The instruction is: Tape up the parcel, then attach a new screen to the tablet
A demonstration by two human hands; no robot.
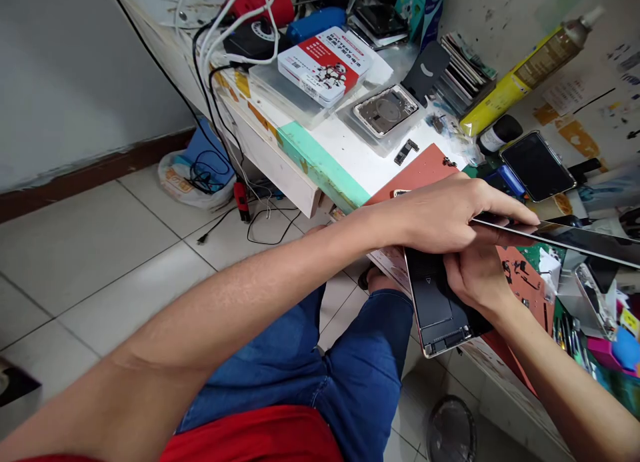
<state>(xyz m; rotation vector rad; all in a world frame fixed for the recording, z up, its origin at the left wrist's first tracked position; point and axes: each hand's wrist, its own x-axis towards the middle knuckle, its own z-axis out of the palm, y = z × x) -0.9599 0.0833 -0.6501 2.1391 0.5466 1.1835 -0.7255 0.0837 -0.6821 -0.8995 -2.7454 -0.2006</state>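
My left hand (450,212) reaches across and grips a thin, glossy black tablet screen (590,241) by its near end. Its index finger lies along the top face, and the screen sticks out to the right, tilted. Below it is an opened tablet body (437,309), its dark battery and inner parts showing, overhanging the bench's front edge. My right hand (477,275) is curled over that body, directly beneath the left hand. Its fingertips are mostly hidden, so what it holds cannot be made out.
A reddish work mat (415,172) lies under the hands, with small parts on it. Behind are an opened phone shell (386,110), a small circuit board (406,151), a battery box (325,65) and a yellow spray can (530,69). Cables (215,82) hang off the left edge.
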